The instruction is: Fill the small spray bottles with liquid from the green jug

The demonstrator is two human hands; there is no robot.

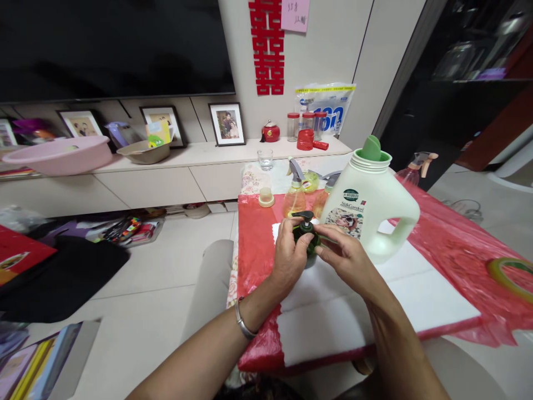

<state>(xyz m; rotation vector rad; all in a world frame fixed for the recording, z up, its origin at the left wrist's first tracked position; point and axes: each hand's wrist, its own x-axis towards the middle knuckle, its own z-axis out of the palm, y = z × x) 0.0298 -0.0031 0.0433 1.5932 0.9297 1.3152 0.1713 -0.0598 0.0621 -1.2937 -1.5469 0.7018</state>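
Observation:
A dark green pump bottle [307, 236] with a black pump head stands upright near the middle of the table. My left hand [291, 250] is closed around its left side, thumb across the front. From the right, my right hand [339, 247] has its fingertips on the bottle's shoulder below the pump. Just beyond my right hand stands a large pale green detergent jug [366, 208] with its mouth uncapped and a green spout showing. Two spray bottles holding yellowish liquid, one a clear spray bottle [295, 199], stand behind the pump bottle. A translucent cap [266, 197] sits to their left.
White padding [325, 328] lies over red plastic sheeting [254, 239] on the table. A roll of tape [512, 275] is at the right edge. A drinking glass [265, 160] stands at the back, before a long cabinet [154, 178] bearing frames and basins.

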